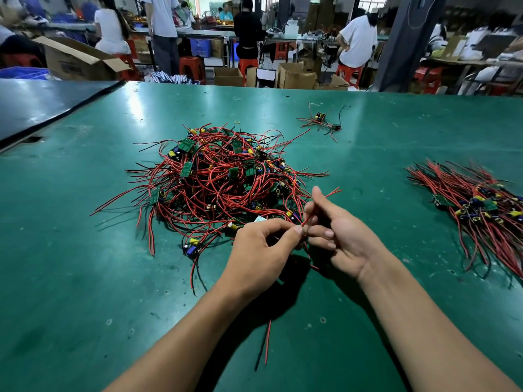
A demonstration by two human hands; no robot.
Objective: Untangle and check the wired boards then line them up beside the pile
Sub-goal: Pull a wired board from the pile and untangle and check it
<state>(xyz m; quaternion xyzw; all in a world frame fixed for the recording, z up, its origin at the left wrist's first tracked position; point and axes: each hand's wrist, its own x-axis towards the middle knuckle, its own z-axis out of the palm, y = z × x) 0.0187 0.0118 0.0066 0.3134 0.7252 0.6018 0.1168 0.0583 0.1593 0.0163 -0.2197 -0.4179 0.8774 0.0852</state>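
Left hand, right hand pinch red wire; scuffed green table, busy workshop behind.

I see a wide green table with a worn, shiny top, and light reflects on it in pale patches. A darker table lies against it at the far left. Behind them, open cardboard boxes and red plastic stools stand on the floor. A dark pillar rises at the right. Workers sit and stand at long benches farther back.
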